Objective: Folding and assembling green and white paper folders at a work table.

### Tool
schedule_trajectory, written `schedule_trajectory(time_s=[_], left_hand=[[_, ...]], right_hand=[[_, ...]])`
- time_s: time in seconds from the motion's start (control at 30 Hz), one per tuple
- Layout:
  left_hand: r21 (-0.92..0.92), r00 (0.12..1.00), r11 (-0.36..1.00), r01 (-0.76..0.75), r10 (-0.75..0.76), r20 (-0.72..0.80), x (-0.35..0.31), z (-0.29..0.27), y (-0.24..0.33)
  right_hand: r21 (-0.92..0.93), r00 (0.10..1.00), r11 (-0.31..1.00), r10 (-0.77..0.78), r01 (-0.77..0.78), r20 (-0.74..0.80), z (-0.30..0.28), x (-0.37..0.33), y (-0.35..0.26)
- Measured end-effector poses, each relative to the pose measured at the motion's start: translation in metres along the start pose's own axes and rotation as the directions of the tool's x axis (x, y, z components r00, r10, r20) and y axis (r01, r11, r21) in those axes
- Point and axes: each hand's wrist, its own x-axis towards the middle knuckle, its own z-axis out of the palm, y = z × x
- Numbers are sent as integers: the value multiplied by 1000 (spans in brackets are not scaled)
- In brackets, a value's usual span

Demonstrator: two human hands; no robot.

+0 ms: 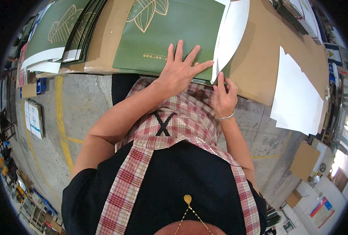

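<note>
A green printed sheet point(174, 31) with gold leaf drawings, perhaps the panel of a paper bag, lies on the brown work surface in front of me. My left hand point(180, 72) rests flat on its near right part with the fingers spread. Along the sheet's right side, a white paper flap point(233, 33) stands up and curves, narrowing to a point at the near end. My right hand point(225, 96) is closed at that near corner, thumb and fingers pinching the flap's tip. The exact grip is partly hidden by the fingers.
Several similar green pieces point(45, 31) with white edges are stacked at the far left. White sheets point(297, 94) lie on the brown work surface point(256, 74) to the right, with another stack point(299, 15) at the far right. A tied bundle point(34, 118) stands on the floor at left.
</note>
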Motion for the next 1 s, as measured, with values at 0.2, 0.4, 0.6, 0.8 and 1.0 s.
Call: schedule_trajectory(time_s=[0.2, 0.4, 0.6, 0.8, 1.0], left_hand=[[85, 998, 996, -1, -4, 62, -1, -4, 5], [49, 999, 998, -35, 35, -2, -1, 1, 0], [77, 997, 996, -48, 44, 58, -1, -3, 0], [74, 996, 995, -62, 56, 74, -1, -4, 0], [94, 995, 992, -82, 76, 70, 0, -6, -3]], right_hand=[[-33, 999, 999, -41, 41, 6, -1, -2, 5], [-76, 998, 995, -68, 68, 6, 0, -2, 7], [-87, 997, 994, -68, 71, 34, -2, 1, 5], [-108, 995, 992, -59, 68, 84, -6, 6, 0], [-101, 989, 994, -31, 46, 146, -9, 6, -2]])
